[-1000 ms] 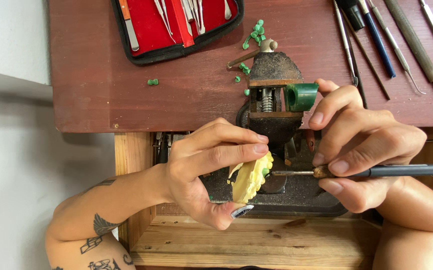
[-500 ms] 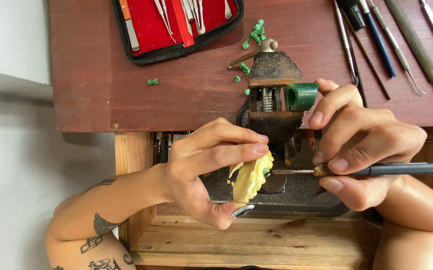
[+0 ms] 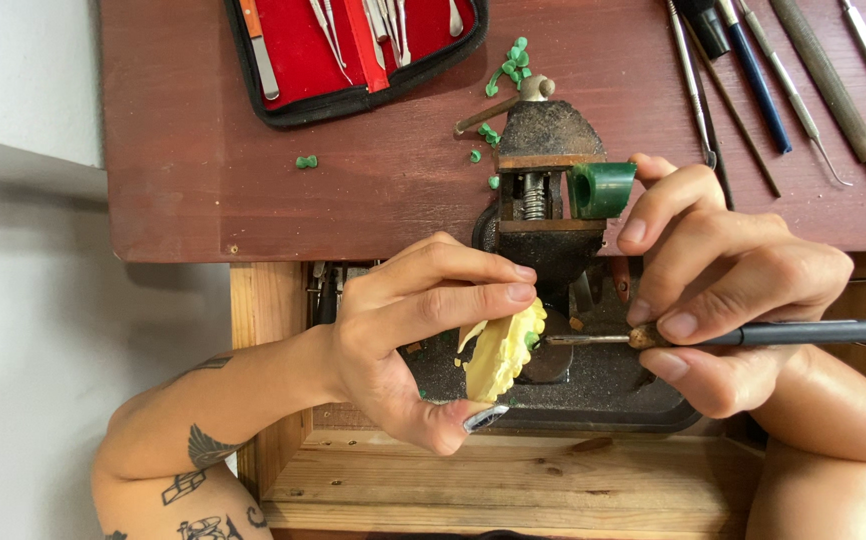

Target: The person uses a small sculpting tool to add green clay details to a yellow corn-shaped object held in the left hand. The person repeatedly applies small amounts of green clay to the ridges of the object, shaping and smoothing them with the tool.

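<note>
Pinching one pale yellow carved piece (image 3: 501,352) between fingers and thumb, the left hand (image 3: 423,335) holds it closed, just in front of the front edge of the dark red bench (image 3: 253,190). The right hand (image 3: 728,285) is closed around one dark-handled tool (image 3: 753,335), and its thin metal tip meets the yellow piece. One small iron vise (image 3: 543,190) sits at the bench's front edge, with one green ring piece (image 3: 601,190) beside its jaws. One red instrument case (image 3: 353,50) lies open at the far edge. About six long tools (image 3: 783,90) lie at the far right corner. Several green shavings (image 3: 508,65) are scattered near the vise.
</note>
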